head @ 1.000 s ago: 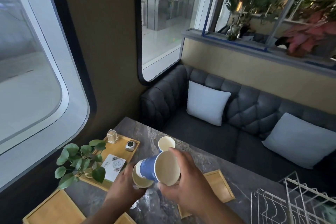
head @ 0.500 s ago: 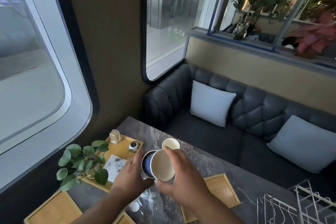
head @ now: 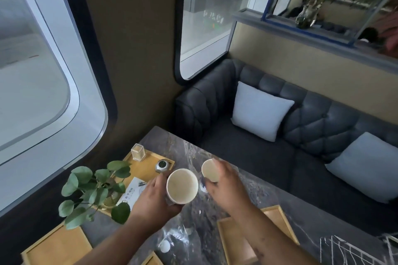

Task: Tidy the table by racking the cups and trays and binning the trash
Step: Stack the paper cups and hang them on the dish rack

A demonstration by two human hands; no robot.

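Note:
My left hand (head: 150, 202) grips a stack of paper cups (head: 182, 186), held upright over the dark marble table (head: 178, 148) with the cream inside facing me. Just to its right a second, smaller-looking paper cup (head: 209, 170) stands tilted, a bit of blue wall showing below its rim. My right hand (head: 226, 187) wraps this cup, fingers over its far side and thumb on the near side. Three empty wooden trays lie on the table: one at right (head: 277, 219), one at the bottom left (head: 53, 249), and a corner of one at the bottom edge (head: 151, 261).
A potted plant (head: 94, 187), a card, a small clear box and a round silver gadget sit on a fourth tray (head: 148, 162) at left. Crumpled clear plastic (head: 178, 236) and a white lid (head: 164, 245) lie near me. A white wire rack (head: 349, 251) is at bottom right, a dark sofa (head: 323, 127) beyond.
The blue cup that both hands were nesting now sits in the stack held by my left hand alone. My right hand let go and moved right onto the other cup.

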